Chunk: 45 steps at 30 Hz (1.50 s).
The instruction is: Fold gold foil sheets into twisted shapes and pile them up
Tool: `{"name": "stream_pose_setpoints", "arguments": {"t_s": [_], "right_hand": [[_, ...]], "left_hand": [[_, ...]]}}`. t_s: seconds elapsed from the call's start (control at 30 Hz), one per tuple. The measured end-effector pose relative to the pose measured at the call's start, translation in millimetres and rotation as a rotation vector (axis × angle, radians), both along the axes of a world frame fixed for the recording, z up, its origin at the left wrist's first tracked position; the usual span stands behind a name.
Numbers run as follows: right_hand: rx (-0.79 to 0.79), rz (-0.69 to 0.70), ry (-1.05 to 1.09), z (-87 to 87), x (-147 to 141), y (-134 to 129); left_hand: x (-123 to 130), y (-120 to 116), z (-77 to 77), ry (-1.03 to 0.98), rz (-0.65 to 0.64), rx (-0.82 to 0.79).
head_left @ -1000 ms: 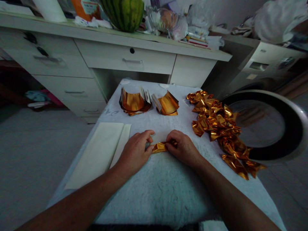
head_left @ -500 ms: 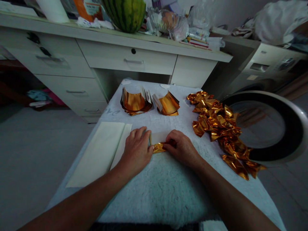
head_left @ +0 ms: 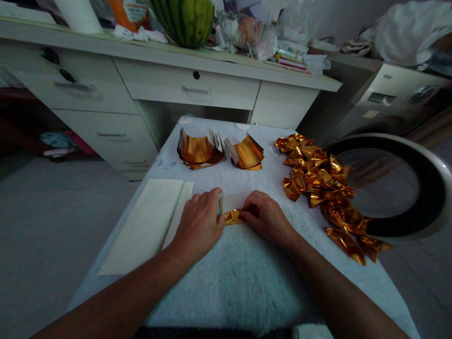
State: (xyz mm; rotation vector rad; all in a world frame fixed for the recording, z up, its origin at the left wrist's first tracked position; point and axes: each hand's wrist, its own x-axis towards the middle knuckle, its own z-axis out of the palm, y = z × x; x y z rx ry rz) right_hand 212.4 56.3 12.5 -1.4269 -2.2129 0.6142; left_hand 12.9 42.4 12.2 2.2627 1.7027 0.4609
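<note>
Between my two hands lies a narrow folded strip of shiny gold foil paper [head_left: 233, 217], low on the cloth-covered table. My left hand [head_left: 202, 217] grips its left end, thumb on the foil and fingers close together. At the right end, my right hand [head_left: 265, 217] pinches the strip with curled fingers; the fingertips are partly hidden. Just beyond the strip, a pale, slightly see-through sheet [head_left: 235, 201] reaches from one hand to the other. Two curved stacks of gold foil sheets, a left one [head_left: 197, 149] and a right one [head_left: 247, 151], stand farther back.
A heap of folded gold foil pieces [head_left: 314, 176] runs down the table's right side. Cream paper sheets [head_left: 148, 221] lie at left. Behind are a white desk [head_left: 190, 89] with a watermelon [head_left: 185, 21] on it and a washing machine's open round door [head_left: 432, 188].
The fingers of my left hand have drawn closer together and shifted slightly toward the foil. My right hand and the foil strip look almost unchanged.
</note>
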Motion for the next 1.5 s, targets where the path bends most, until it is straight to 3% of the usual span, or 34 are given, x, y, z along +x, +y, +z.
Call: {"name": "stream_pose_setpoints", "arguments": {"t_s": [0.33, 0.5, 0.67, 0.97, 1.5], "right_hand": [[-0.020, -0.031, -0.005, 0.8, -1.0, -0.8], [-0.022, -0.026, 0.001, 0.8, -1.6, -1.0], [-0.014, -0.021, 0.004, -0.9, -0.7, -0.7], [-0.013, -0.012, 0.010, -1.9, -0.6, 0.3], [0.015, -0.005, 0.043, -2.0, 0.5, -0.1]], "left_hand": [[1.7, -1.2, -9.5, -0.208, -0.038, 0.002], [2.7, -0.3, -6.7, -0.118, -0.014, 0.073], [2.8, 4.7, -6.4, -0.069, 0.043, -0.020], [4.5, 6.3, -7.0, -0.121, 0.068, -0.048], [0.8, 4.5, -1.8, -0.201, -0.117, -0.030]]}}
